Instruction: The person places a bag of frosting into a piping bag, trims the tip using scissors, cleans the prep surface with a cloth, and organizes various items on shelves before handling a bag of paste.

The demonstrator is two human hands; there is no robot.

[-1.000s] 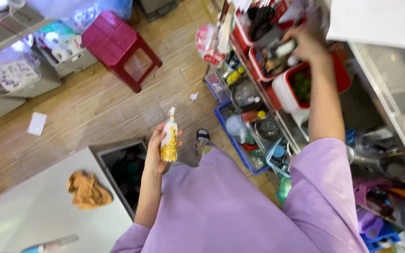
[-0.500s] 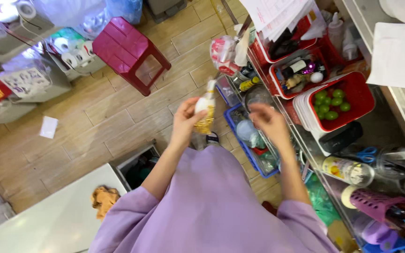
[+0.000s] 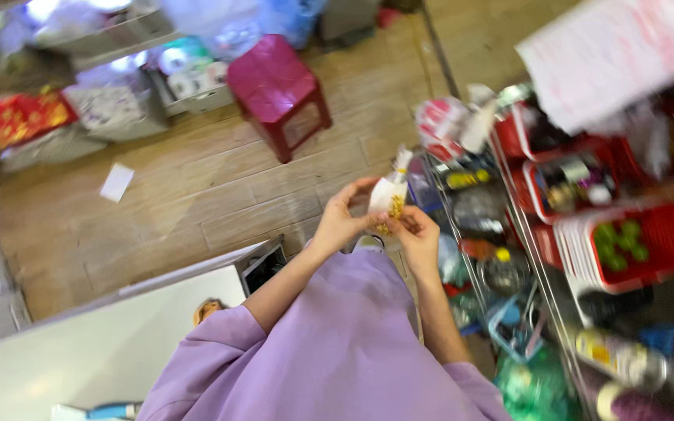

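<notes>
Both hands, left (image 3: 342, 220) and right (image 3: 417, 234), pinching a small packet (image 3: 389, 204) (likely light, soft, crinkly), best gripped at edges.

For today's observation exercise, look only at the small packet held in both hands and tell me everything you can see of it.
The small packet is a slim pouch, white in its upper part, with yellow-gold contents showing lower down; it looks like thin plastic, though blur hides detail. It stands roughly upright, its twisted top pointing up and away. The left hand grips its left side and the right hand pinches its lower right with the fingers. It is held in the air before the person's chest.
</notes>
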